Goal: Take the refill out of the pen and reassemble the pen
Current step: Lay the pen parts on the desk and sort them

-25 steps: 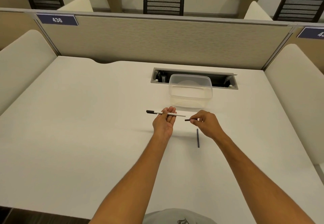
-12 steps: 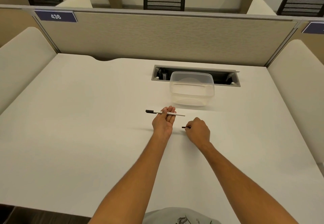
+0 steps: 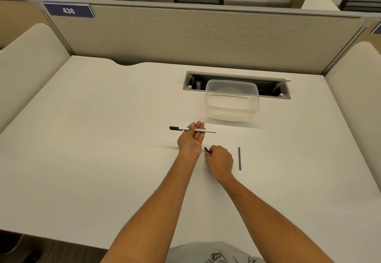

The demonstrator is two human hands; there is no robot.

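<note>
white pen barrel point(image 3: 199, 130): level, black-capped | dark refill point(image 3: 239, 158): flat on desk

Desk point(image 3: 103, 159): wide bare surface lying open to the left and near edge. Clear container point(image 3: 232, 100) standing ahead of the hands, partly blocking the cable tray point(image 3: 274, 89). Refill point(image 3: 239, 158) lying just right of the right hand point(image 3: 219, 159). Partition point(image 3: 206, 36) closing off the far side.

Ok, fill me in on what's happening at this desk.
A person is taking a pen apart. The left hand holds the white pen barrel level above the desk. The right hand pinches a small dark piece. The dark refill lies on the desk beside it. A clear container sits behind.
</note>
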